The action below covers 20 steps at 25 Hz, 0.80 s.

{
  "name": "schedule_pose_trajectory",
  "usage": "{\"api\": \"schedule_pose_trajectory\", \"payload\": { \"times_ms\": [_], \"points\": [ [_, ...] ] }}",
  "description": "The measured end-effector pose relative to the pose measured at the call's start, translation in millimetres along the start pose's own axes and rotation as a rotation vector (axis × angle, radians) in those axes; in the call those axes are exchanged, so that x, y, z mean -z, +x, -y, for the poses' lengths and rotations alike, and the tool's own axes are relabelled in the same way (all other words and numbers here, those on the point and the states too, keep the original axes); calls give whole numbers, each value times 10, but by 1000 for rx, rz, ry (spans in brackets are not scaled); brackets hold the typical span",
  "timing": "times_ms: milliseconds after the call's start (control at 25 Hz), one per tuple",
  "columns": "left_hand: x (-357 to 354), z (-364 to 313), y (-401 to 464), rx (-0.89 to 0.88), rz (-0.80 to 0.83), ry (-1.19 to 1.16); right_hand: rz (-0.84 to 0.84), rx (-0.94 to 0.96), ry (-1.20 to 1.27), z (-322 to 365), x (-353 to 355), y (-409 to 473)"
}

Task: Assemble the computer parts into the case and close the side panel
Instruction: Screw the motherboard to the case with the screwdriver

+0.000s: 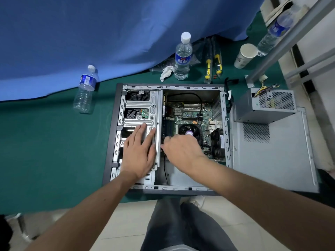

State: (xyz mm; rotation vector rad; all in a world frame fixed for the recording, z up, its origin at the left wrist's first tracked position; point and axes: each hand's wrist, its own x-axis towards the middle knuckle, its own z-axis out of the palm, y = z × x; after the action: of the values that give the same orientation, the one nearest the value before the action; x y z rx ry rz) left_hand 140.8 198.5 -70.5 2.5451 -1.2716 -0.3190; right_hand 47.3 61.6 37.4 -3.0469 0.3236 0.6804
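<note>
The open computer case (116, 124) lies on its side on the green table. Its silver drive cage (145, 104) fills the left half, and the motherboard (192, 113) with a CPU fan (186, 129) sits in the right half. My left hand (139, 151) lies flat on the drive cage with straight fingers. My right hand (181, 149) reaches inside just right of the cage, fingers curled down toward the board; what they touch is hidden. The power supply (262, 109) stands outside on the grey side panel (275, 160), to the right of the case.
Water bottles stand behind the case (182, 57), lie to its left (86, 89) and lie at the far right (273, 33). A paper cup (244, 55), yellow-handled tools in bags (213, 64) and a crumpled tissue (166, 72) are at the back. A blue cloth (90, 33) covers the rear.
</note>
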Motion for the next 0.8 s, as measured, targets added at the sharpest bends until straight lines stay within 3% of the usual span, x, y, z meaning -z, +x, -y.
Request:
{"api": "schedule_pose_trajectory", "payload": {
  "times_ms": [160,280,480,560,680,800],
  "points": [
    [-18,16,2,3,-4,5,118,66,58,-78,-29,21],
    [-29,23,5,4,-8,2,77,154,48,-87,5,-53],
    [-39,16,7,11,-12,16,50,-52,47,-39,-72,-29],
    [-40,27,2,8,-19,12,100,-11,117,-70,-44,7],
    [-59,35,3,7,-20,12,29,147,57,-78,-40,-62],
    [-74,35,8,12,-25,21,-7,46,12,-71,-90,-70]
  ]
}}
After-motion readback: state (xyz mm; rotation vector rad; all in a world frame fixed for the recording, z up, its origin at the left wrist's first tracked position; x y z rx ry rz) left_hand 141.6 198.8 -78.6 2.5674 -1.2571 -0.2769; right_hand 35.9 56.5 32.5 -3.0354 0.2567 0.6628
